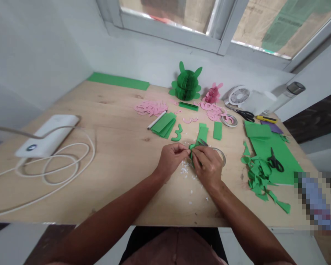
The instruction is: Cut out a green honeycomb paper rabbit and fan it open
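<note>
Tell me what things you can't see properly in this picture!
Head view:
The green paper piece: the left hand and right hand hide its shape.
The metal ring: the right hand hides part of it, so I cannot tell what it is.
Lower right corner: a pixelated blur hides what is there.

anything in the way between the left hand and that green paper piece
Nothing visible stands between them: the left hand already pinches the green paper piece, which the right hand also holds. A roll of tape sits just beyond the right hand, not between them.
</note>
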